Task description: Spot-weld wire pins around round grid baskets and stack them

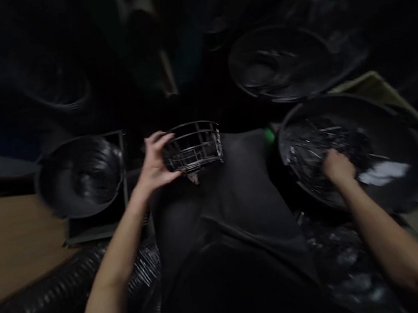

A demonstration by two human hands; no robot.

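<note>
My left hand (157, 161) grips the left side of a round wire basket (196, 148), its fingers above and the thumb beneath. The basket is made of thin metal rods and stands over my lap. A small object (193, 178), too blurred to name, shows under its lower edge. To the right, my right hand (338, 167) reaches down into a wide dark basin (398, 150) of loose thin metal pieces (309, 152). That hand looks closed among the pieces; its fingertips are hidden.
A white scrap (384, 173) lies in the basin. Another dark basin (281, 63) sits behind it. At left, a tub (54, 188) holds coiled wire (97, 175). A greenish crate edge (399, 98) is at right. Black ribbed wrapping (58, 302) lies lower left.
</note>
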